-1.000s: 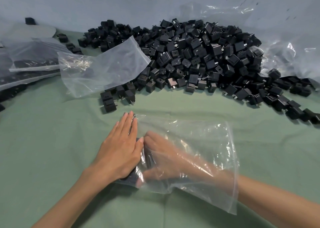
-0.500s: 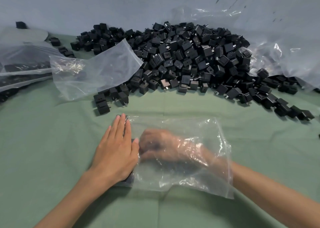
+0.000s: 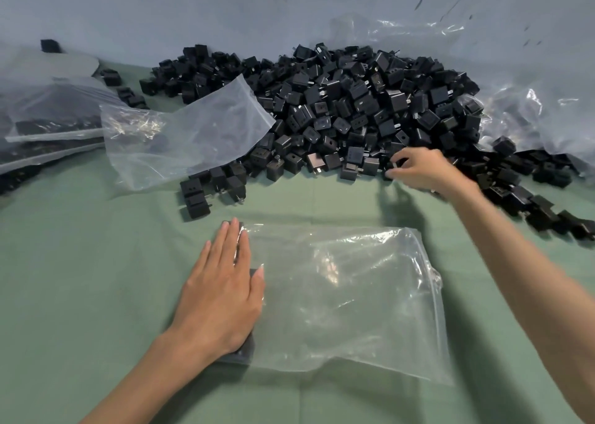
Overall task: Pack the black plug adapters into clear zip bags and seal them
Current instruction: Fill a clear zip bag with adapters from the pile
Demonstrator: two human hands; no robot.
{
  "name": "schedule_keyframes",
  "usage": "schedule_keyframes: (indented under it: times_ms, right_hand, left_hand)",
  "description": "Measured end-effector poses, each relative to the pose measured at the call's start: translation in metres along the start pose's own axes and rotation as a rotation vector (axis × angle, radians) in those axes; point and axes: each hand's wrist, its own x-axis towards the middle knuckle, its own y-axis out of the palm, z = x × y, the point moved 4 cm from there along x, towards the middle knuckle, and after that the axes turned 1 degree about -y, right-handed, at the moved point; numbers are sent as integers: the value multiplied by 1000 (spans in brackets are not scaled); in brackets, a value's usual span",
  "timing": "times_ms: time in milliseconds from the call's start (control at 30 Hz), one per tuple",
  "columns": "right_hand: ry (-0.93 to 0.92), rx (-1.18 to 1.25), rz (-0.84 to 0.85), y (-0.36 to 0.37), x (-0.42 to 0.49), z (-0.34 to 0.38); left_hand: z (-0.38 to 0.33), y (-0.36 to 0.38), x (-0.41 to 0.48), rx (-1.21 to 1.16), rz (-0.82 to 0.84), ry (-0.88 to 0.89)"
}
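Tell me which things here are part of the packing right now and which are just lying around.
In use: clear zip bag under the left hand; adapter pile the right hand reaches into.
Lying about: spare clear bag; filled bags far left; crumpled plastic far right.

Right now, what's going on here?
A person is filling a clear zip bag. The left hand lies flat on its left end, over a few adapters inside. The right hand reaches into the loose pile of black plug adapters, fingers curled at its edge; whether it grips one is unclear.
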Motion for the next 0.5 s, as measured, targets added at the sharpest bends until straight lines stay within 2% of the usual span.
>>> schedule_keyframes:
  times_ms: [67,167,400,500]
  right_hand:
    - [22,-134,-50,28,11,8]
    - [9,-175,-225,38,17,11]
    - [40,90,-54,11,-45,-41]
    - [17,132,-103,11,-81,-57]
  left_hand:
    - [1,2,0,-6,-13,2]
    - [3,3,-1,-36,-28,-2]
    - [6,2,-1,-142,-64,3]
    - [5,1,0,-158,-58,1]
